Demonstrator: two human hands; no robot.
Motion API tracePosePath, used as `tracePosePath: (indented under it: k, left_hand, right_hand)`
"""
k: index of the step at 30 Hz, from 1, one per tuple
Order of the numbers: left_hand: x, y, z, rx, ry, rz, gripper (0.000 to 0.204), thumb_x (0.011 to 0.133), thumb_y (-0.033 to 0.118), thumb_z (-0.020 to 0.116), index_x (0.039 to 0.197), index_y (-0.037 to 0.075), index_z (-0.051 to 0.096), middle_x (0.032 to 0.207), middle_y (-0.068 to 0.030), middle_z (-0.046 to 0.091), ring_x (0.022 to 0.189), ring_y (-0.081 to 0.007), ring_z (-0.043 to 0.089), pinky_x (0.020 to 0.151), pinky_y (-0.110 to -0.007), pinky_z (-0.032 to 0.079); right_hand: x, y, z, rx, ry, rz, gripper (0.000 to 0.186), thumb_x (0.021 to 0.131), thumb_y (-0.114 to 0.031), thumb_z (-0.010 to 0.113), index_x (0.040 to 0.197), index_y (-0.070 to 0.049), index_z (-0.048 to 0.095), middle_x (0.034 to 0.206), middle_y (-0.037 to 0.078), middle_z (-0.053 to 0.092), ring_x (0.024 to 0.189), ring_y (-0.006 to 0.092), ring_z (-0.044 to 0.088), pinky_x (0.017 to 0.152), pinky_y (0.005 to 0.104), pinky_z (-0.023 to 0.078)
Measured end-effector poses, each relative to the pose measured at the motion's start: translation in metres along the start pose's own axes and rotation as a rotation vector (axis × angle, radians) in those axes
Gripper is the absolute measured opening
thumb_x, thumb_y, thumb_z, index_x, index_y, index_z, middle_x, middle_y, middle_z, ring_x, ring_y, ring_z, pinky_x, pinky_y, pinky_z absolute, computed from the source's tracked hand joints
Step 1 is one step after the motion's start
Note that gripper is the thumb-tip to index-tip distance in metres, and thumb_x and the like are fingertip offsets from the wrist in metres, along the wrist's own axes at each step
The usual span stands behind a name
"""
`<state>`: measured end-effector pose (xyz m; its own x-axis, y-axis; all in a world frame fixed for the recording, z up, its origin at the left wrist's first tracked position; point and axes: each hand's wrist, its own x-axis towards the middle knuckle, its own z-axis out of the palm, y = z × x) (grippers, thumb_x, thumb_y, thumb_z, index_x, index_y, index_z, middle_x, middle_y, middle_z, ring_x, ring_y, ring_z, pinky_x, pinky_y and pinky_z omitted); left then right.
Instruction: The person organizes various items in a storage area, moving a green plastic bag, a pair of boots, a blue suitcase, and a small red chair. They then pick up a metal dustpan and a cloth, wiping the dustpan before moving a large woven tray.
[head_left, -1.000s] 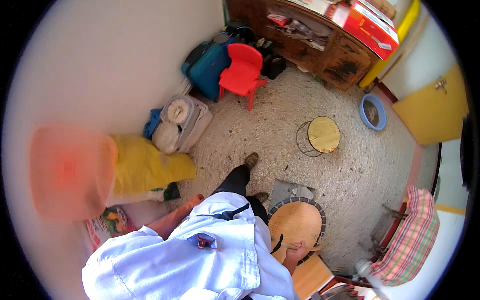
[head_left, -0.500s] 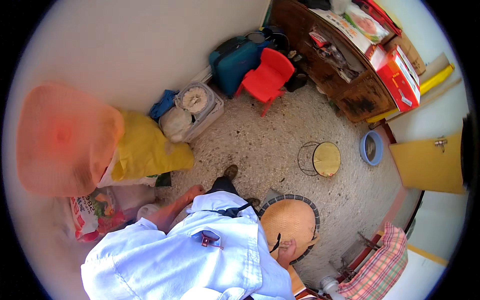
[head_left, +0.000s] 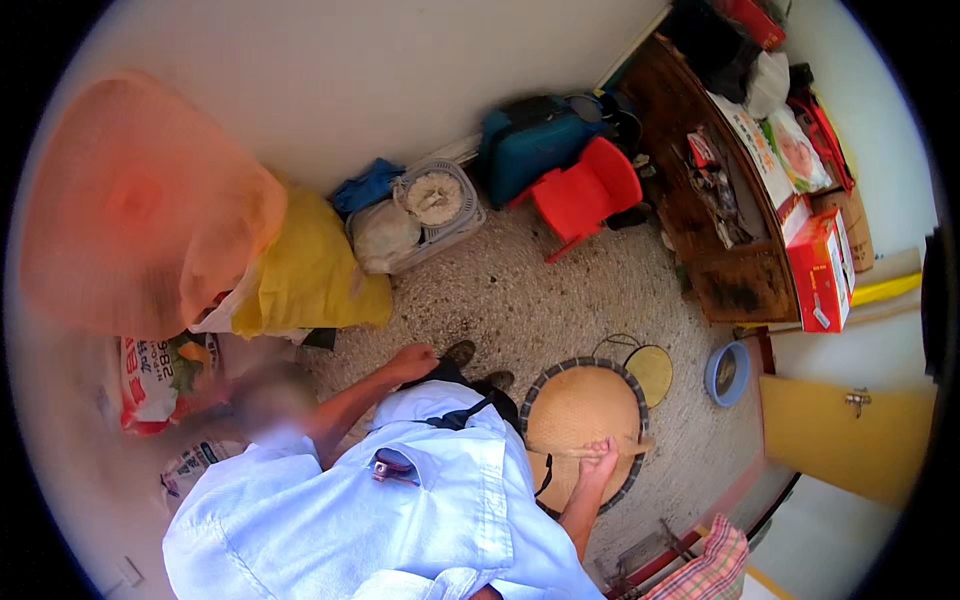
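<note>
My right hand (head_left: 600,457) is closed around a thin light-brown wooden stick (head_left: 562,452), over a round woven tray (head_left: 583,405) with a dark bound rim. The stick reaches to the tray's right rim. I cannot tell what the tray rests on, and my shirt hides its near-left edge. My left hand (head_left: 413,362) hangs at my left side, its fingers curled; whether anything is in them is hidden. My shoe (head_left: 460,352) shows just beyond it.
Beyond the tray stand a round stool (head_left: 650,376) and a blue basin (head_left: 727,373). A red chair (head_left: 590,190), a teal suitcase (head_left: 535,150) and a wooden cabinet (head_left: 745,285) line the far side. Left are a grey basket (head_left: 470,215), a yellow sack (head_left: 320,275) and an orange fan (head_left: 130,205).
The view has shifted. My right hand and the stick have moved farther forward over the tray. The tray now overlaps the stool's edge in view. My left hand stays curled.
</note>
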<state>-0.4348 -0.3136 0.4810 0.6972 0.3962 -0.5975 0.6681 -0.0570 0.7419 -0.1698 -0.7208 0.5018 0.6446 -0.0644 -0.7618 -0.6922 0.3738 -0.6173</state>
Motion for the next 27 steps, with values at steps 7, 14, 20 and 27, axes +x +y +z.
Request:
tracePosePath:
  k: [7, 14, 20, 27]
  left_hand:
    - [0.040, 0.081, 0.063, -0.160, -0.155, 0.223, 0.027, 0.086, 0.027, 0.063, 0.100, 0.003, 0.058, 0.086, -0.0051, 0.059, 0.078, -0.0144, 0.055, 0.067, -0.031, 0.049]
    - [0.055, 0.184, 0.075, -0.419, -0.182, 0.276, 0.043, 0.085, 0.033, 0.066, 0.110, 0.000, 0.054, 0.092, -0.0060, 0.059, 0.082, -0.0133, 0.055, 0.068, -0.027, 0.047]
    - [0.080, 0.214, 0.009, -0.831, 0.093, 0.114, 0.022, 0.082, 0.024, 0.069, 0.090, 0.007, 0.057, 0.063, 0.0010, 0.052, 0.051, -0.0077, 0.048, 0.044, -0.023, 0.037]
    - [0.102, 0.187, -0.136, -1.156, 0.218, -0.001, 0.022, 0.085, 0.018, 0.063, 0.069, 0.012, 0.050, 0.053, 0.0018, 0.044, 0.042, -0.0090, 0.041, 0.042, -0.025, 0.034]
  right_hand:
    - [0.014, -0.009, 0.137, -0.095, -0.322, 0.006, 0.011, 0.088, -0.018, 0.058, 0.081, -0.012, 0.052, 0.066, -0.001, 0.050, 0.059, 0.0134, 0.048, 0.059, 0.0320, 0.042]
    - [-0.066, -0.021, 0.277, -0.204, -0.834, 0.028, 0.037, 0.088, -0.020, 0.061, 0.116, 0.002, 0.052, 0.106, 0.014, 0.059, 0.102, 0.0242, 0.057, 0.094, 0.0383, 0.043]
    - [-0.113, -0.016, 0.317, -0.455, -1.049, -0.215, 0.048, 0.089, -0.020, 0.060, 0.126, 0.008, 0.044, 0.119, 0.021, 0.055, 0.114, 0.0280, 0.054, 0.102, 0.0385, 0.040]
    - [-0.021, -0.020, 0.246, -0.666, -0.596, -0.181, 0.031, 0.088, -0.022, 0.062, 0.110, 0.000, 0.057, 0.093, 0.009, 0.064, 0.080, 0.0173, 0.062, 0.073, 0.0291, 0.051]
